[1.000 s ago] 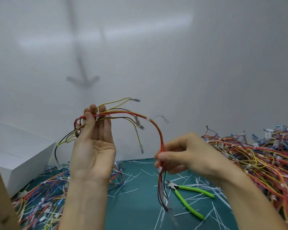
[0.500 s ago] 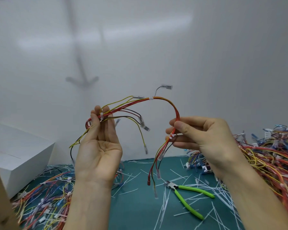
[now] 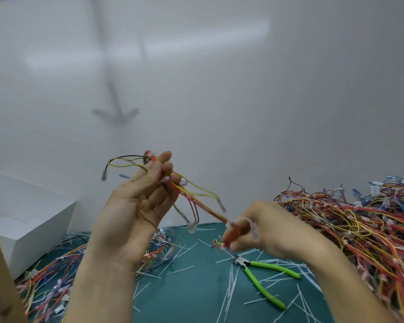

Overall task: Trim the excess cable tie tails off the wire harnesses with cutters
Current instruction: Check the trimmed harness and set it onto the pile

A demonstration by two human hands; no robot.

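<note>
Whereas the harness [image 3: 196, 201] arched a moment ago, we now hold it taut, left hand [image 3: 131, 206] gripping its top, right hand [image 3: 266, 229] pinching its lower end; cutters [image 3: 266, 278] lie idle beneath the right fingers [image 3: 239, 247], so we judge trimming pending.

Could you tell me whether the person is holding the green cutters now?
No, the cutters lie on the mat; left hand and right hand hold a wire harness.

green-handled cutters [image 3: 265, 279], teal mat [image 3: 196, 297], red-yellow harness [image 3: 191, 197], white box [image 3: 30, 220]
</note>
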